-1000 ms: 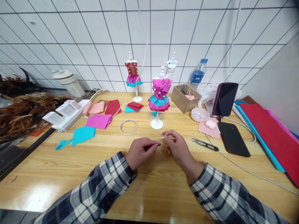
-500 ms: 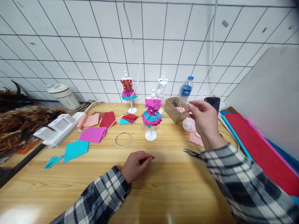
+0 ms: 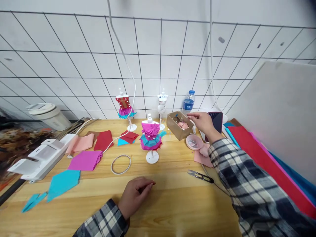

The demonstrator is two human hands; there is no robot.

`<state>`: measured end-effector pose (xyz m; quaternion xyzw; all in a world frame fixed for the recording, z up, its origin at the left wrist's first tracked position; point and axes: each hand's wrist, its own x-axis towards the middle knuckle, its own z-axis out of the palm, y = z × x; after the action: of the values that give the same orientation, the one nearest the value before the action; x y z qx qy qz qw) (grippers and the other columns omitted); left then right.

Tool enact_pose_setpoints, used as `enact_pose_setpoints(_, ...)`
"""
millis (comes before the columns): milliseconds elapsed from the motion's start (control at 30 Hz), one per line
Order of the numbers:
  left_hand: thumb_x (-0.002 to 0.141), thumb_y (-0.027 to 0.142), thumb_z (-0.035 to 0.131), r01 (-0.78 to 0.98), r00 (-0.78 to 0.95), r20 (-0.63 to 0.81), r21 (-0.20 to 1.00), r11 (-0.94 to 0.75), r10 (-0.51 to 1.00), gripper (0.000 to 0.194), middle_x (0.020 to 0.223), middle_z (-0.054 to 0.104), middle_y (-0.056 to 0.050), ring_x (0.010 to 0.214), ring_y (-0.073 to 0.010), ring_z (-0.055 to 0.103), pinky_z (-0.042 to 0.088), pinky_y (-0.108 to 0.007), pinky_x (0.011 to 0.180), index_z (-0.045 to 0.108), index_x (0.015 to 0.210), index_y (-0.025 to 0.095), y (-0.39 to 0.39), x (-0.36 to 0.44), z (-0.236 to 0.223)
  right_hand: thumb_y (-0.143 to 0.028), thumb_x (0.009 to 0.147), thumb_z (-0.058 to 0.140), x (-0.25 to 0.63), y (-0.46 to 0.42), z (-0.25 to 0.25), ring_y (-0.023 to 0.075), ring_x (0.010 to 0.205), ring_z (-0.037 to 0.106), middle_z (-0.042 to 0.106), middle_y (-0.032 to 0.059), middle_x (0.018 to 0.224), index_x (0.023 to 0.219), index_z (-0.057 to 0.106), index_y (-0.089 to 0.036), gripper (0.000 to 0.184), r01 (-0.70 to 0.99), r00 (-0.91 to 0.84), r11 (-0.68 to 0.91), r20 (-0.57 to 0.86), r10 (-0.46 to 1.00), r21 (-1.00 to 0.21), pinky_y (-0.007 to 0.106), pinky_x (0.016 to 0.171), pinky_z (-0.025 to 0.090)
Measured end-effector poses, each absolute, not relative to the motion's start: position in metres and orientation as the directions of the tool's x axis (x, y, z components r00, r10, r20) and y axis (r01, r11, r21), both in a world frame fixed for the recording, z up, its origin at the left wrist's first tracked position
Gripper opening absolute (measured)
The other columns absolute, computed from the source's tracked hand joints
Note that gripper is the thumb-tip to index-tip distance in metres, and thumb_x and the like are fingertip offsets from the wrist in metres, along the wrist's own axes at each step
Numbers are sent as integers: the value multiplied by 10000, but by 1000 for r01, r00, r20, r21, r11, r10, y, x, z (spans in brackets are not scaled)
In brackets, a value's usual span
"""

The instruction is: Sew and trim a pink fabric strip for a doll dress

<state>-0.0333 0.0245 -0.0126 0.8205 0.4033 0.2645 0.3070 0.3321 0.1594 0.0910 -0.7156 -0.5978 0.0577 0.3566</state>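
Observation:
My left hand (image 3: 135,195) rests on the wooden table (image 3: 172,210) near its front, fingers curled with thumb and forefinger pinched; anything between them is too small to see. My right hand (image 3: 201,122) is stretched out to the back right, fingertips over the open cardboard box (image 3: 178,126) that holds a pink cushion stuck with pins. A small mannequin in a pink and teal paper dress (image 3: 150,140) stands between the hands. A pink dish of beads (image 3: 194,142) lies just under my right wrist.
Thread snips (image 3: 200,176) lie right of centre. A white ring (image 3: 120,164), pink, red and teal paper pieces (image 3: 85,160) and a white device (image 3: 39,156) are at the left. Two more mannequins (image 3: 124,107), a water bottle (image 3: 188,102), a phone (image 3: 216,121) and stacked coloured sheets (image 3: 261,158) line the back and right.
My right hand left the left hand, swung up and right, and now reaches down over the cardboard box. The left hand stayed on the table. The view has tilted up.

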Motion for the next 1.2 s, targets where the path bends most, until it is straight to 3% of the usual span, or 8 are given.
enact_pose_setpoints(100,913,299,518,504,498,171,741,-445,850,255,700,714,-18,642,-132,650,473,-213,594,762,893,226,26,-31,-8,-378,945,407,342,126,81,181,851,687,761,66,993,1192,691,-191,420,830,324,-82,358,876,-551,284,743,500)
enact_pose_setpoints(200,902,306,530,514,388,167,777,-363,906,251,717,723,-26,659,-144,661,495,-221,605,763,870,219,25,-21,2,-423,892,499,353,96,66,183,702,663,757,53,886,1095,734,-202,381,865,307,-152,264,914,-478,284,623,475)
enact_pose_setpoints(333,891,309,549,440,369,163,837,-327,915,234,743,734,-29,674,-152,669,504,-228,614,766,861,228,20,4,11,-400,803,640,358,84,53,204,806,660,742,59,981,970,768,-232,269,940,189,-144,117,975,-310,285,670,453)
enact_pose_setpoints(533,885,255,546,396,482,199,819,-415,853,226,668,712,-21,607,-133,643,471,-218,580,763,837,216,22,8,4,-285,848,578,337,95,43,221,880,659,739,95,947,901,763,-224,201,994,86,-89,-45,995,-66,274,667,415)
enact_pose_setpoints(700,887,249,541,431,459,195,804,-409,867,223,704,725,-31,642,-140,657,480,-224,609,757,848,211,27,-3,1,-230,856,548,333,105,33,244,907,662,726,162,943,905,752,-161,221,993,116,-113,-77,990,40,290,695,424)
enact_pose_setpoints(967,880,228,538,415,525,189,794,-444,830,224,704,725,-31,666,-145,658,470,-230,614,761,865,214,24,1,0,-287,785,633,340,117,33,242,806,673,739,121,840,875,771,-195,189,988,152,-152,-48,987,-3,301,660,421)
enact_pose_setpoints(1200,889,243,531,416,516,178,803,-427,838,234,725,731,-32,657,-143,648,476,-240,628,762,906,209,25,2,0,-370,905,530,329,77,53,234,931,629,731,80,1023,992,753,-231,277,963,227,-177,251,941,-205,313,719,453)
